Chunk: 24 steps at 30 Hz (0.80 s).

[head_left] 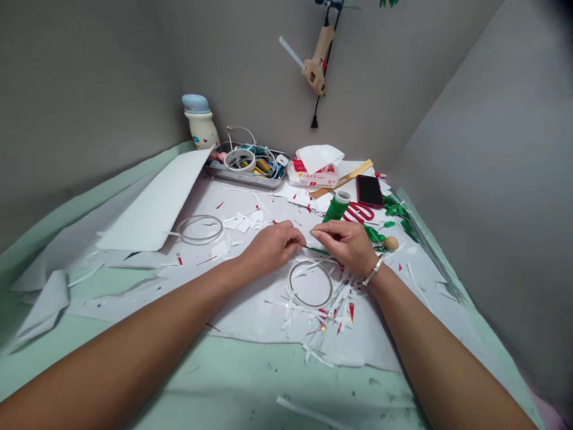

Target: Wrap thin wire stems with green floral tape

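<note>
My left hand (pixel 283 243) is closed in a pinch on the dark tip of a thin green strip (pixel 319 251), which looks like a wrapped wire or stem. The strip's other end passes under my right hand (pixel 347 243), whose thumb and forefinger are brought together; what they hold is too small to make out. Just behind the right hand stands a spool of green thread (pixel 336 207), slightly tilted. Below both hands a thin metal ring (pixel 290 289) lies among white paper scraps (pixel 347 292).
Red-handled scissors (pixel 358 212), a phone (pixel 370 191), green leaves (pixel 396 208) and a wooden ball (pixel 391 243) lie at right. Behind are a tissue pack (pixel 313 173) and metal tray (pixel 246 178). White card (pixel 156 203) and wire coils (pixel 200 241) lie left. A glue gun (pixel 319 63) hangs above.
</note>
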Tool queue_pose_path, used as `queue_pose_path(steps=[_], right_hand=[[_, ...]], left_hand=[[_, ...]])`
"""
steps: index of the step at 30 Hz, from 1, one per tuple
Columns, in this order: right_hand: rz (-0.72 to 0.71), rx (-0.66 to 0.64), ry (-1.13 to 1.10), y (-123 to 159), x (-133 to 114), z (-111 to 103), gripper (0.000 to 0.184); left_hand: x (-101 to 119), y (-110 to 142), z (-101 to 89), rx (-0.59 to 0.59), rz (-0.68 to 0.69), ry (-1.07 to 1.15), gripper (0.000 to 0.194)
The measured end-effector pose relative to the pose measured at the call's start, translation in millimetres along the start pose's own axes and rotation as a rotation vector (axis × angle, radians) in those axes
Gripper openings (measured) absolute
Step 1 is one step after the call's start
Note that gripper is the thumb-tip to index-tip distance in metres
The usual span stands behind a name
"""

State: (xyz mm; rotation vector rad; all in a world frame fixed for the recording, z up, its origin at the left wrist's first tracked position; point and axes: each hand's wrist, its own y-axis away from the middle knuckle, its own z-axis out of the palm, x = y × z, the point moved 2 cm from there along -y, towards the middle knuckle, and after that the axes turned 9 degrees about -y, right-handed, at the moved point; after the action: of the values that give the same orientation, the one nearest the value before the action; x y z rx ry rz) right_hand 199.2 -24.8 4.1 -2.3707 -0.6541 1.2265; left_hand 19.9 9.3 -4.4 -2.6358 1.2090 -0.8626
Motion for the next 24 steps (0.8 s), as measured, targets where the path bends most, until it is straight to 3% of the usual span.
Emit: queue_pose_path(steps=[5,11,14,18,21,24], right_hand=[[0.161,0.037,-0.066,0.1,16.9,-2.7,0.022],[0.123,-0.174,0.034,2.2,6.5,7.7,0.017],[0.037,-0.268,0.094,3.3,-5.0,14.1,0.016],[-0.099,-0.261,0.164,3.7,-15.7,16.4,0.016],[-0.137,-0.179,0.192,2.8,-16.3,12.7,0.018],[-0.084,-0.061,0.122,1.1,-9.9,5.6,0.018]], left_hand=[[3.1,-0.3,-3.2,-0.003,-0.042,0.293,0.012],[-6.6,-2.3,-3.5,0.082,-0.261,0.457,0.015],[-9.4,-3.5,-5.2,0.155,-0.294,0.368,0.016],[-11.3,-3.4,-5.8,0.216,-0.238,0.061,0.013],[-10.1,-2.9,-2.5,0.148,-0.148,-0.092,0.016],[-4.5,-2.2,0.4,0.027,-0.045,-0.088,0.017]])
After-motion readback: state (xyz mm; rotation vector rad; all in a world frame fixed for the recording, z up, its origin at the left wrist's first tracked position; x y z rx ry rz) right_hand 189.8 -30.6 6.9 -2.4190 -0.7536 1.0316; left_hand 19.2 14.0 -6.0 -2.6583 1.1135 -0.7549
